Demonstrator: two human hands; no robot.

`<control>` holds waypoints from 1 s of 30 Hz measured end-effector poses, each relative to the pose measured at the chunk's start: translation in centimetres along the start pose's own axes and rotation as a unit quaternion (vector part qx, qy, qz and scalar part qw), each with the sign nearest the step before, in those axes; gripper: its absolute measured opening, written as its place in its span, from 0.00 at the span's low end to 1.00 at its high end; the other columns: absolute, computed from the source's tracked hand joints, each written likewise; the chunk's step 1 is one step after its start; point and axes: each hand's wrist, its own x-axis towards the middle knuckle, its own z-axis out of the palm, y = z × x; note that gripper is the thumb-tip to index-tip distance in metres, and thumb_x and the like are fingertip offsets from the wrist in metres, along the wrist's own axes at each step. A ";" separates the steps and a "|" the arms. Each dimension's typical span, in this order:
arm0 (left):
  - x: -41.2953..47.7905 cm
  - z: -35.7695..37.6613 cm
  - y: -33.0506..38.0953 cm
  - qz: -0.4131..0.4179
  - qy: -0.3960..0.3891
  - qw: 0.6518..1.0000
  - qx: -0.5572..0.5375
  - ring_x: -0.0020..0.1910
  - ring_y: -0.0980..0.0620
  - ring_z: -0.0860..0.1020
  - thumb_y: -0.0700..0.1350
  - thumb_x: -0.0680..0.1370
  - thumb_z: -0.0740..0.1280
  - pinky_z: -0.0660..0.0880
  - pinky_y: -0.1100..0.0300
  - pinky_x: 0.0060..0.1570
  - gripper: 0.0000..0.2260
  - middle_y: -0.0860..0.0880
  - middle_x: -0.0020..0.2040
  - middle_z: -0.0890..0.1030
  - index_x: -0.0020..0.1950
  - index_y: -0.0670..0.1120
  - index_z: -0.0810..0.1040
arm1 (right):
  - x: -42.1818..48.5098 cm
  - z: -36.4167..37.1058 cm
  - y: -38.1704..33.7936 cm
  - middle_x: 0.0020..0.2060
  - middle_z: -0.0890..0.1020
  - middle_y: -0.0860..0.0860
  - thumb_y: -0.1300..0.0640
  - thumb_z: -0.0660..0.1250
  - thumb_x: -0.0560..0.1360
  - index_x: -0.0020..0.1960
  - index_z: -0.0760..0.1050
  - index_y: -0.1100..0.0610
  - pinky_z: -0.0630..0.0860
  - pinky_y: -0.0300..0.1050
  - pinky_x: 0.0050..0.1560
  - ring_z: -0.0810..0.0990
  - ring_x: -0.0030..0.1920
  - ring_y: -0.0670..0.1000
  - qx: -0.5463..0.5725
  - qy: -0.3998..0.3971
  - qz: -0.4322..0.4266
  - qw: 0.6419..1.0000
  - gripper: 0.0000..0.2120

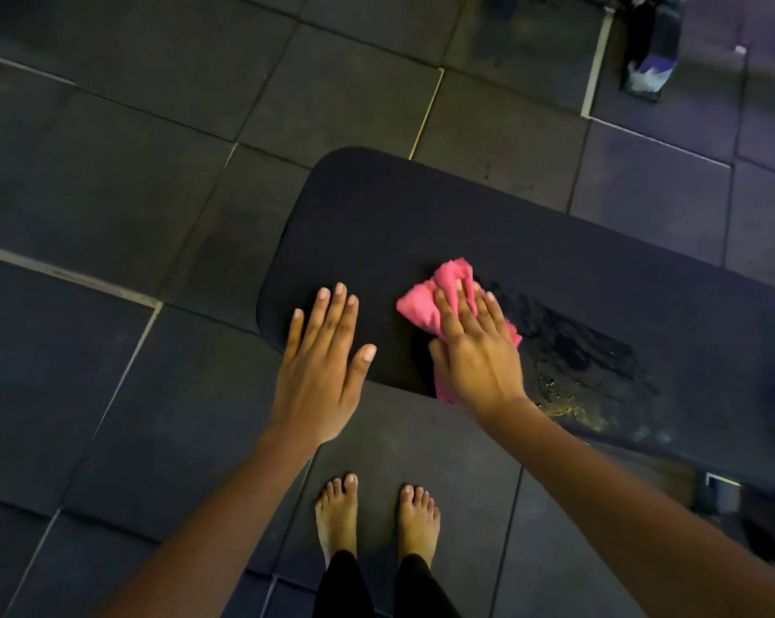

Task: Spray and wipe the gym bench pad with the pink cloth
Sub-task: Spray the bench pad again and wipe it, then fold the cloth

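Bench pad (376, 225) glistens wet beside the pink cloth (425, 305) — right hand (474, 350) presses it flat, fingers straight. Left hand (323, 363) hovers spread, holding nothing.

Bare hands (321, 363), arms (216, 506), feet (336, 515); black trouser legs (345, 586).

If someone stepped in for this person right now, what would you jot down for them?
Left hand: open, fingers straight, over the near left end of the black padded gym bench pad; contact unclear.
Right hand: flat, pressing the crumpled pink cloth onto the pad.
Done: pad looks sprayed; wet streaks lie right of the cloth.
Left: wipe that wet patch, then the rest of the pad. No spray bottle in view.
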 end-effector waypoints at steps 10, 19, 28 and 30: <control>0.8 1.8 1.6 0.011 -0.015 0.998 0.066 0.77 0.48 0.53 0.56 0.82 0.43 0.50 0.43 0.74 0.28 0.45 0.77 0.57 0.76 0.42 0.57 | -4.6 0.0 1.3 0.76 0.59 0.61 0.54 0.64 0.77 0.76 0.60 0.62 0.58 0.61 0.75 0.55 0.77 0.62 0.053 -0.018 -0.062 0.996 0.30; 0.6 2.6 1.1 0.019 -0.016 0.996 0.088 0.77 0.49 0.52 0.55 0.82 0.44 0.49 0.46 0.75 0.27 0.46 0.78 0.55 0.77 0.43 0.55 | 1.0 -3.7 8.1 0.76 0.63 0.56 0.45 0.51 0.82 0.75 0.52 0.35 0.59 0.66 0.73 0.61 0.75 0.60 0.299 0.154 0.205 0.919 0.22; 0.3 2.4 1.6 0.012 0.009 0.999 0.049 0.77 0.50 0.51 0.51 0.81 0.46 0.46 0.47 0.75 0.25 0.46 0.77 0.56 0.76 0.42 0.57 | 1.2 0.2 2.5 0.79 0.51 0.52 0.51 0.52 0.81 0.79 0.51 0.51 0.47 0.53 0.78 0.45 0.79 0.53 0.100 -0.004 -0.044 0.994 0.28; 0.0 2.4 2.1 0.011 0.008 0.999 0.037 0.77 0.50 0.52 0.50 0.81 0.46 0.48 0.45 0.75 0.25 0.46 0.77 0.57 0.76 0.41 0.56 | -1.9 0.2 1.6 0.79 0.52 0.50 0.51 0.53 0.80 0.79 0.53 0.50 0.48 0.53 0.78 0.46 0.79 0.51 0.121 -0.041 -0.068 0.990 0.28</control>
